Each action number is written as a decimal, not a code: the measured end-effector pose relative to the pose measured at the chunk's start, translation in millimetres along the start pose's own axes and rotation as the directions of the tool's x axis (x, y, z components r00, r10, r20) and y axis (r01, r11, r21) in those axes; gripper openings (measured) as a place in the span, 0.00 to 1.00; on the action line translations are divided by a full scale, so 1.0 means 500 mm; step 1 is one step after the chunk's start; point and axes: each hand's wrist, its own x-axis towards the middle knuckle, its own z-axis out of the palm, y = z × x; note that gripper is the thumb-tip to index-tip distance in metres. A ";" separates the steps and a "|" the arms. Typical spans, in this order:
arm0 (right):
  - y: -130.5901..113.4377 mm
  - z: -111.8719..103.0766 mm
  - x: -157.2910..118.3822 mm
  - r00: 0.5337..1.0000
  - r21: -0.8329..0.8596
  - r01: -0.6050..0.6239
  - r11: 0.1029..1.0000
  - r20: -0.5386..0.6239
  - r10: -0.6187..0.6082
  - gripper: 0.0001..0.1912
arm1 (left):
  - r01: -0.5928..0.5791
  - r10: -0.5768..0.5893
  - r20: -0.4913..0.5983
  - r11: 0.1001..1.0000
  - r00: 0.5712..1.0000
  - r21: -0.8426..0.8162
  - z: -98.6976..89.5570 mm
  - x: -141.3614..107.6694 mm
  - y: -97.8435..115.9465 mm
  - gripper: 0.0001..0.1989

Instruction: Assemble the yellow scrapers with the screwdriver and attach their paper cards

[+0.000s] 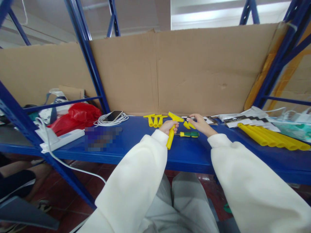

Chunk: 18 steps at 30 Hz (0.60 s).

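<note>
My left hand (167,126) is closed around the handle of a yellow T-shaped scraper (170,139), its wide head pointing up and away from me. Just to the right, my right hand (200,125) has its thumb and forefinger bent together in a pinch near the scraper's head. What sits between those fingers is too small to make out. Small yellow pieces (186,125) lie under the right fingertips. Between the hands, nearer to me, rests a screwdriver (189,134) with a green and yellow handle. More yellow T-shaped scrapers (155,121) lie in a row left of my left hand.
Yellow tubes (269,136) lie side by side at the right, by flat black-and-white packs (247,121). At left are a phone (113,116) on a coiled white cable (99,121), a power strip (64,139) and a red bag (77,117). Cardboard (194,71) backs the blue shelf (136,145).
</note>
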 end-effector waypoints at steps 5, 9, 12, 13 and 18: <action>0.000 -0.052 -0.011 0.896 -0.069 -0.028 0.997 0.440 0.055 0.20 | -0.035 0.033 -0.082 0.999 0.996 -0.023 -0.011 0.010 -0.002 0.13; -0.005 -0.072 -0.023 0.807 -0.082 -0.001 0.997 0.589 0.049 0.19 | -0.046 0.040 -0.120 0.998 0.992 -0.048 -0.013 0.012 -0.004 0.13; -0.007 -0.066 -0.024 0.825 -0.048 0.011 0.999 0.565 0.018 0.14 | -0.044 0.037 -0.123 0.997 0.992 -0.060 -0.012 0.012 -0.003 0.13; -0.006 -0.062 -0.023 0.835 -0.024 0.011 1.000 0.550 0.004 0.13 | -0.043 0.035 -0.125 0.997 0.992 -0.064 -0.012 0.012 -0.003 0.13; -0.011 -0.049 -0.016 0.930 0.183 -0.066 0.981 0.367 -0.006 0.16 | -0.035 0.023 -0.137 0.996 0.990 -0.080 -0.015 0.016 -0.004 0.13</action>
